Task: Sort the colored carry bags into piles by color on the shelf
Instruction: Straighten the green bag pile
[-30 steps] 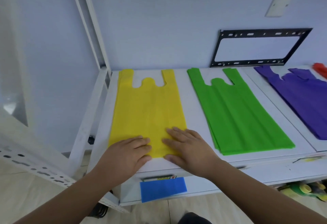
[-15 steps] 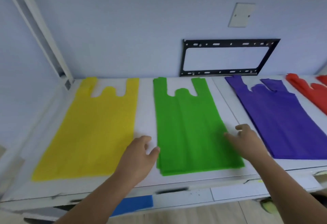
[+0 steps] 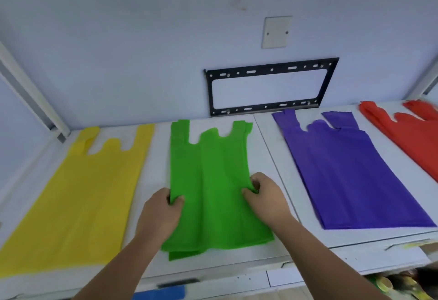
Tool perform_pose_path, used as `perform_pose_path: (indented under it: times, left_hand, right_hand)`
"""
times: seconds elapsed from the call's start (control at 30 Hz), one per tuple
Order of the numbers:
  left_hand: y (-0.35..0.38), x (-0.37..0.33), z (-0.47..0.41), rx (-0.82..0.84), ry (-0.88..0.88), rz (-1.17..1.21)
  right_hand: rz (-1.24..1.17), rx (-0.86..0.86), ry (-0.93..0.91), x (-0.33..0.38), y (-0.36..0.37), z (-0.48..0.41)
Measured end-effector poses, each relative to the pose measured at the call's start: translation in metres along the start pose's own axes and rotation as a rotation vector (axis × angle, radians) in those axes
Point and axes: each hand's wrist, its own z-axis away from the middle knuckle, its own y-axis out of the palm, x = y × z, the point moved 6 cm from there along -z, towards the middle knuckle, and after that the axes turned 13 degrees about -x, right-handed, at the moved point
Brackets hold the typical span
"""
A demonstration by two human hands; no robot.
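Observation:
Four piles of flat carry bags lie side by side on the white shelf [image 3: 265, 148]. The yellow pile [image 3: 78, 195] is at the left and the green pile [image 3: 213, 181] in the middle. To the right come the purple pile [image 3: 350, 171] and the red pile [image 3: 407, 138]. My left hand [image 3: 161, 214] pinches the green pile's left edge. My right hand [image 3: 265, 195] pinches its right edge, bunching the fabric. The green pile's lower layers stick out unevenly at the front.
A black metal wall bracket [image 3: 270, 86] and a white blank plate [image 3: 276, 32] sit on the wall behind the shelf. A white shelf post [image 3: 30, 91] slants at the left. A blue label [image 3: 161, 295] is on the shelf's front edge.
Both hands left the yellow pile, moved right to the green pile and now pinch its two side edges. The view has shifted right, bringing the red pile into sight.

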Motion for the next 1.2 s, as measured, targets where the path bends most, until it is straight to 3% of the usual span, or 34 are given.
perform_pose_path:
  times: [0.17, 0.27, 0.57, 0.7, 0.87, 0.93, 1.03, 1.1, 1.2]
  left_hand:
    - [-0.005, 0.003, 0.007, -0.117, 0.158, -0.340]
    - [0.001, -0.030, 0.014, -0.193, 0.361, -0.321]
    - [0.118, -0.180, 0.098, 0.143, 0.725, -0.074]
    - [0.180, -0.241, 0.121, 0.148, 0.818, -0.048]
    - [0.240, -0.268, 0.147, 0.158, 0.868, -0.261]
    - [0.240, -0.264, 0.155, 0.150, 0.842, -0.294]
    - [0.237, -0.260, 0.162, 0.164, 0.851, -0.275]
    - [0.240, -0.261, 0.165, 0.123, 0.896, -0.304]
    - [0.248, -0.258, 0.166, 0.140, 0.880, -0.301]
  right_hand:
    - [0.091, -0.028, 0.048, -0.018, -0.016, 0.000]
    - [0.151, -0.103, -0.038, -0.025, -0.041, -0.011]
    - [0.356, -0.227, -0.072, -0.146, -0.163, -0.076]
    - [0.567, -0.133, -0.123, -0.205, -0.189, -0.098]
    - [0.489, -0.008, -0.335, -0.227, -0.214, -0.111]
    - [0.299, -0.038, -0.275, -0.234, -0.230, -0.143]
    - [-0.001, -0.117, 0.016, -0.247, -0.251, -0.217]
    - [-0.095, -0.056, 0.196, -0.248, -0.252, -0.266]
    - [-0.116, -0.035, 0.281, -0.229, -0.244, -0.316]
